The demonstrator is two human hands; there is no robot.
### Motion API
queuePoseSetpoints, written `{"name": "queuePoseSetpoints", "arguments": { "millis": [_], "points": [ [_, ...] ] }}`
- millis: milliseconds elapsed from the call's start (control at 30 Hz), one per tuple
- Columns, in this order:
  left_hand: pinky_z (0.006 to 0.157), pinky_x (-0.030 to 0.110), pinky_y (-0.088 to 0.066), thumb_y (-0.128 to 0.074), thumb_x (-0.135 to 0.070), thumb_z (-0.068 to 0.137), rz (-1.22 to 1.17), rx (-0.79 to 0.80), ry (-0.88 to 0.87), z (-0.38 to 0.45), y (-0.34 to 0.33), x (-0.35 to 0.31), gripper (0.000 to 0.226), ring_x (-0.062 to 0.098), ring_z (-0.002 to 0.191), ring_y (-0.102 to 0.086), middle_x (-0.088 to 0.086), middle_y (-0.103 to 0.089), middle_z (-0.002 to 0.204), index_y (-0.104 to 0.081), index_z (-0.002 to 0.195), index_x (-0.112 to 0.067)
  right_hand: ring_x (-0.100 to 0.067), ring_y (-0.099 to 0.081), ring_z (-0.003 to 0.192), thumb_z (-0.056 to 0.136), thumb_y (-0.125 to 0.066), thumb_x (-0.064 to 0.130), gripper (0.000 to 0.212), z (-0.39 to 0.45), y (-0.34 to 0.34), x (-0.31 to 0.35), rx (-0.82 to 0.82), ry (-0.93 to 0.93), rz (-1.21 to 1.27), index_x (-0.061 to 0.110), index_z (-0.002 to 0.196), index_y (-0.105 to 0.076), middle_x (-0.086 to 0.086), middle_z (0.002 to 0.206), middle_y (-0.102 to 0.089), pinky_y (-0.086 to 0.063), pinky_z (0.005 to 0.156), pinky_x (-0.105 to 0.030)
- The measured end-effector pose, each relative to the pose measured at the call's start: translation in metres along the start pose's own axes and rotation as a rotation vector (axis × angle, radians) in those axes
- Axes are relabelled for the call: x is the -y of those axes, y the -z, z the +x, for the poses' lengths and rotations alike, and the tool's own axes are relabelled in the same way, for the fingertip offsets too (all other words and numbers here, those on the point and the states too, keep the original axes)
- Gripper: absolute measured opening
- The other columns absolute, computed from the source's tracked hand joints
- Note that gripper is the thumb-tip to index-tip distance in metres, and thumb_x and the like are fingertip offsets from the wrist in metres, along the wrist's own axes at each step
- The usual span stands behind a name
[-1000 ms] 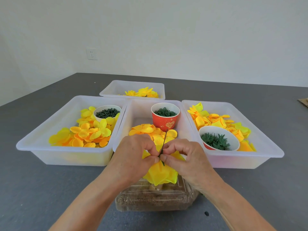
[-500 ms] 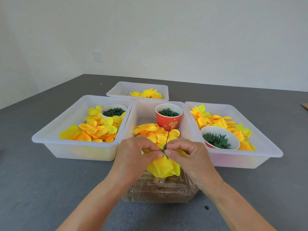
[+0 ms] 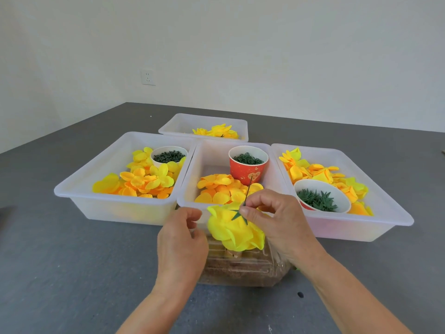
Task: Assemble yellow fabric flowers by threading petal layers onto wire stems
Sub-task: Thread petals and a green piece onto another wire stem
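Observation:
A yellow fabric flower (image 3: 234, 233) hangs head-down over a clear plastic box (image 3: 240, 270). A green calyx (image 3: 238, 215) sits on its back, and a thin green wire stem (image 3: 248, 192) sticks up from it. My right hand (image 3: 277, 222) pinches that stem between thumb and forefinger just above the calyx. My left hand (image 3: 180, 242) hovers just left of the flower with loosely curled fingers and holds nothing I can see. Loose yellow-orange petal layers (image 3: 224, 189) lie in the middle tray (image 3: 190, 174) behind the flower.
The left tray (image 3: 72, 192) holds petals and a white cup (image 3: 168, 155) of green pieces. A red cup (image 3: 248, 166) stands in the middle tray. The right tray (image 3: 390, 214) holds petals and a bowl of green calyxes (image 3: 321, 197). A back tray (image 3: 168, 126) holds finished flowers.
My left hand has let go of the flower and drawn off to the left. My right hand keeps its pinch on the stem. The green calyx now shows on the flower's back.

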State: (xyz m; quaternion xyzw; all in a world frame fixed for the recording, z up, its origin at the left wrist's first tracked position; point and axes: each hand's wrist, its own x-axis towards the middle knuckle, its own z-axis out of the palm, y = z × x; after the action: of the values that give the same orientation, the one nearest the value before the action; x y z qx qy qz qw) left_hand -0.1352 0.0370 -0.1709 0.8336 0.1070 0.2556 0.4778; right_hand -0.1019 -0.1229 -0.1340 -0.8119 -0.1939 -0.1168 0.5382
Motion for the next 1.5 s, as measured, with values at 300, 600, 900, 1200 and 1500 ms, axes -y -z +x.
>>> {"name": "queuePoseSetpoints", "arguments": {
  "millis": [300,600,900,1200,1500],
  "points": [
    [0.060,0.017,-0.045,-0.079,-0.032,0.061,-0.072,0.297,-0.041,-0.007,0.004,-0.016,0.015,0.004,0.070,-0.061,-0.016,-0.065,0.067,-0.068,0.067,-0.025,-0.007,-0.058,0.073,0.078,-0.072,0.005,0.023,0.001,-0.003,0.003,-0.089,0.005,0.067,0.024,0.066,-0.065,0.007,0.071,-0.066,-0.045,0.072,-0.017],
    [0.077,0.029,-0.056,-0.084,-0.018,0.056,-0.445,0.424,0.156,-0.006,-0.009,-0.017,0.034,0.012,0.084,-0.070,-0.003,-0.075,0.082,-0.074,0.089,-0.018,-0.006,-0.059,0.070,0.078,-0.072,0.008,0.020,0.005,0.000,0.011,-0.128,-0.019,0.107,0.024,0.067,-0.067,0.014,0.066,-0.066,-0.045,0.073,-0.023],
    [0.061,0.030,-0.054,-0.076,-0.003,0.066,-0.533,0.388,0.108,0.001,-0.016,-0.016,0.010,0.017,0.061,-0.065,0.007,-0.071,0.064,-0.074,0.073,-0.010,-0.004,-0.056,0.067,0.078,-0.071,0.008,0.022,0.006,0.000,0.010,-0.118,-0.001,0.098,0.024,0.065,-0.066,0.015,0.064,-0.064,-0.042,0.069,-0.022],
    [0.082,0.048,-0.054,-0.077,-0.002,0.070,-0.416,0.513,0.074,0.012,-0.009,-0.014,0.020,0.026,0.081,-0.069,0.003,-0.074,0.077,-0.073,0.080,-0.019,-0.007,-0.056,0.071,0.081,-0.070,0.010,0.020,0.011,0.004,0.017,-0.119,-0.001,0.099,0.026,0.068,-0.066,0.014,0.068,-0.065,-0.043,0.067,-0.022],
    [0.086,0.050,-0.052,-0.079,-0.006,0.067,-0.377,0.531,0.087,0.012,-0.010,-0.014,0.023,0.026,0.088,-0.067,0.003,-0.074,0.085,-0.073,0.085,-0.020,-0.005,-0.055,0.068,0.081,-0.069,0.009,0.019,0.014,0.004,0.022,-0.128,0.021,0.094,0.024,0.069,-0.066,0.013,0.066,-0.064,-0.043,0.064,-0.018]
  ]
}}
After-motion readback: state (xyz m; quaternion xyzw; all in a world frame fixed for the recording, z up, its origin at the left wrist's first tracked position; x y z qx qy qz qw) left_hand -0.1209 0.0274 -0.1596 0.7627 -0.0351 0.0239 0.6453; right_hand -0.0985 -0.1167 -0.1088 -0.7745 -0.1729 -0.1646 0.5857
